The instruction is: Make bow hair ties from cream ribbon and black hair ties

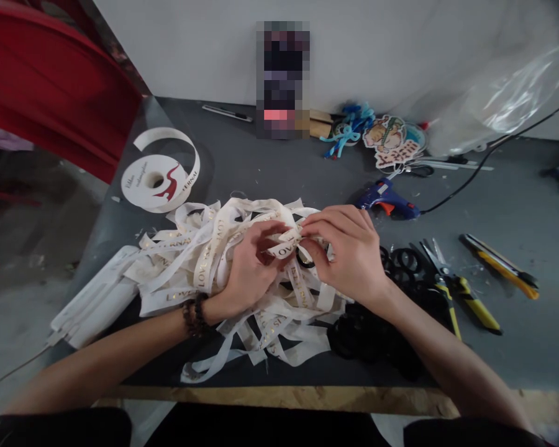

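My left hand (254, 264) and my right hand (347, 251) meet over a heap of ribbon pieces (207, 261). Both pinch one white ribbon (286, 248) with gold lettering, gathered or folded between the fingertips. A black hair tie (306, 256) shows just below the fingers, partly hidden by the ribbon; whether the ribbon goes around it I cannot tell. More cut strips with gold print lie under and around both wrists. Beneath my right forearm sits a pile of black hair ties (370, 332), partly covered by the arm.
A ribbon spool (153, 181) stands at the left above a white power strip (97, 298). On the right lie a blue glue gun (389, 198) with its cord, yellow-handled scissors (447, 279) and a yellow utility knife (500, 264). Another cutter (227, 113) rests near the wall.
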{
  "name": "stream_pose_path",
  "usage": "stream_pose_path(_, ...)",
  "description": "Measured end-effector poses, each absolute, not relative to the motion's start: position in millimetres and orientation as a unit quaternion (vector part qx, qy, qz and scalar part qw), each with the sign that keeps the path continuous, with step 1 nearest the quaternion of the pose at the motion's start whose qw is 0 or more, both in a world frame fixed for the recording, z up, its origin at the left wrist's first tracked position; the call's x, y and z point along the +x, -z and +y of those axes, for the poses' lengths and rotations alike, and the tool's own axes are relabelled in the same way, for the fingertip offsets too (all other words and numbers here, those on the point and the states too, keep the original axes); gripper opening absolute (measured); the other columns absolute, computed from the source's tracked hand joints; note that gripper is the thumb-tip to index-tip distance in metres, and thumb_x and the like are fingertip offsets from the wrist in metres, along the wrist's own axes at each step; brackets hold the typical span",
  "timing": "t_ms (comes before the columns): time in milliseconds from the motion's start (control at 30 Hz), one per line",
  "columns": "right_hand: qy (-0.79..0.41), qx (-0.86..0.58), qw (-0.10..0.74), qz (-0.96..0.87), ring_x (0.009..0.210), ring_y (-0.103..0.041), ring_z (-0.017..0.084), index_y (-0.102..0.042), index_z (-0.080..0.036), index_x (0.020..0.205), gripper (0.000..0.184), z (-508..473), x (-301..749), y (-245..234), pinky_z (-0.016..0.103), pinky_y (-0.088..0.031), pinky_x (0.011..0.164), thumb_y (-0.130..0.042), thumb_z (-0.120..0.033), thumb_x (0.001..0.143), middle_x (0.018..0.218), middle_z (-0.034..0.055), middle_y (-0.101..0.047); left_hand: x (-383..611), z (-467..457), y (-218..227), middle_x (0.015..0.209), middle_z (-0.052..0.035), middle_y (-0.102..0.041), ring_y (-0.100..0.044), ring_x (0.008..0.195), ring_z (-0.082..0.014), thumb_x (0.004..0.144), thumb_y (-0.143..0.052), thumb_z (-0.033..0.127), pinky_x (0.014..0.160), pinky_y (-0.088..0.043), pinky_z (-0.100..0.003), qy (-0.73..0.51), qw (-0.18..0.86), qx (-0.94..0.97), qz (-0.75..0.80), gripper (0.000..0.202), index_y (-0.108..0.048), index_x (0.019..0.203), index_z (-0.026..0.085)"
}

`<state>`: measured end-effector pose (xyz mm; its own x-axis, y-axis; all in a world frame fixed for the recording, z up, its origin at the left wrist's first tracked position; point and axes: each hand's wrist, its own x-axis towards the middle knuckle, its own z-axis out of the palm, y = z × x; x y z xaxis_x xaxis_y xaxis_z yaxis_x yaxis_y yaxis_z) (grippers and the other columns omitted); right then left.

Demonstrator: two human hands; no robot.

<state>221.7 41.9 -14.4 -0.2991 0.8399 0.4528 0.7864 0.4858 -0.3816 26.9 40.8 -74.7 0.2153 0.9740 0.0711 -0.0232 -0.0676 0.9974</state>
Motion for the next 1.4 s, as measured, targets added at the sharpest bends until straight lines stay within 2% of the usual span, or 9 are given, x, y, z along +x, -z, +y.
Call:
stream_pose_path(167, -0.274, -0.534, 0.334, -0.727, 0.094, -0.072, 0.021, -0.071, -0.021, 0.086, 0.008, 45.7, 222.0, 19.6, 0.036, -0.052, 0.083, -0.068, -0.018, 0.092, 0.097, 0.0043, -0.079, 24.9, 43.1, 72.7, 0.095, -0.0026, -0.074, -0.070, 0.084, -0.0142, 0.091, -0.078, 0.023, 0.068, -0.057, -0.023, -0.422, 0.537, 0.572, 0.453, 0.014, -0.070, 0.102, 0.019)
stream_pose_path(300, -0.355, -0.554, 0.322, -0.681, 0.089, -0.072, 0.020, -0.076, -0.021, 0.089, 0.009, 47.3, 225.4, 24.4, 0.033, -0.050, 0.078, -0.073, -0.028, 0.092, 0.099, 0.0038, -0.080, 24.8, 44.7, 71.6, 0.092, -0.0005, -0.074, -0.067, 0.077, -0.0114, 0.088, -0.079, 0.019, 0.067, -0.055, -0.022, -0.433, 0.538, 0.569, 0.447, 0.015, -0.070, 0.101, 0.020)
stream_pose_path(400, -0.428, -0.556, 0.304, -0.644, 0.079, -0.067, 0.018, -0.079, -0.022, 0.098, 0.028, 45.5, 225.4, 20.3, 0.032, -0.047, 0.070, -0.070, -0.048, 0.098, 0.096, 0.0034, -0.079, 24.6, 46.5, 74.5, 0.089, -0.0015, -0.073, -0.067, 0.075, -0.0127, 0.092, -0.078, 0.030, 0.068, -0.057, -0.025, -0.450, 0.560, 0.528, 0.452, 0.015, -0.070, 0.098, 0.020)
stream_pose_path(567, -0.501, -0.549, 0.334, -0.580, 0.066, -0.057, 0.016, -0.073, -0.022, 0.078, 0.061, 39.1, 219.7, 8.6, 0.031, -0.040, 0.059, -0.049, -0.073, 0.102, 0.073, 0.0013, -0.065, 21.8, 45.8, 79.7, 0.083, -0.0034, -0.075, -0.070, 0.073, -0.0174, 0.096, -0.076, 0.044, 0.067, -0.059, -0.032, -0.424, 0.552, 0.522, 0.493, 0.024, -0.071, 0.091, 0.020)
stream_pose_path(733, -0.477, -0.574, 0.303, -0.593, 0.064, -0.051, 0.013, -0.075, -0.021, 0.080, 0.045, 40.1, 220.4, 5.6, 0.030, -0.036, 0.058, -0.065, -0.061, 0.098, 0.075, 0.0004, -0.068, 22.3, 41.9, 70.7, 0.080, -0.0008, -0.072, -0.066, 0.069, -0.0164, 0.091, -0.078, 0.032, 0.060, -0.052, -0.030, -0.428, 0.523, 0.548, 0.494, 0.014, -0.069, 0.092, 0.022)
stream_pose_path(900, -0.455, -0.564, 0.279, -0.630, 0.074, -0.064, 0.017, -0.083, -0.024, 0.085, 0.025, 42.2, 223.2, 7.3, 0.032, -0.043, 0.066, -0.077, -0.047, 0.090, 0.085, 0.0011, -0.080, 22.1, 40.9, 67.1, 0.086, -0.0005, -0.072, -0.065, 0.077, -0.0162, 0.086, -0.076, 0.020, 0.069, -0.054, -0.030, -0.426, 0.492, 0.589, 0.479, 0.008, -0.070, 0.090, 0.021)
stream_pose_path(1200, -0.416, -0.563, 0.298, -0.649, 0.085, -0.071, 0.019, -0.079, -0.023, 0.088, 0.009, 35.6, 215.5, 10.3, 0.032, -0.050, 0.076, -0.072, -0.028, 0.089, 0.093, 0.0014, -0.079, 22.1, 41.0, 66.7, 0.086, 0.0004, -0.072, -0.065, 0.074, -0.0144, 0.079, -0.073, 0.007, 0.067, -0.055, -0.028, -0.454, 0.555, 0.557, 0.419, 0.019, -0.070, 0.091, 0.020)
stream_pose_path(1300, -0.368, -0.584, 0.317, -0.650, 0.086, -0.071, 0.020, -0.079, -0.023, 0.088, 0.009, 34.8, 214.8, 11.4, 0.034, -0.052, 0.079, -0.070, -0.026, 0.089, 0.092, 0.0015, -0.079, 24.1, 42.2, 65.6, 0.088, -0.0008, -0.073, -0.066, 0.074, -0.0135, 0.081, -0.076, 0.010, 0.066, -0.056, -0.026, -0.466, 0.552, 0.543, 0.428, 0.017, -0.070, 0.093, 0.020)
stream_pose_path(1400, -0.345, -0.610, 0.317, -0.639, 0.078, -0.068, 0.018, -0.079, -0.023, 0.089, 0.011, 37.8, 217.6, 15.4, 0.034, -0.051, 0.072, -0.070, -0.030, 0.090, 0.092, 0.0028, -0.078, 25.0, 42.6, 66.9, 0.084, -0.0011, -0.072, -0.065, 0.068, -0.0124, 0.090, -0.078, 0.025, 0.060, -0.055, -0.025, -0.436, 0.556, 0.546, 0.450, 0.014, -0.069, 0.099, 0.020)
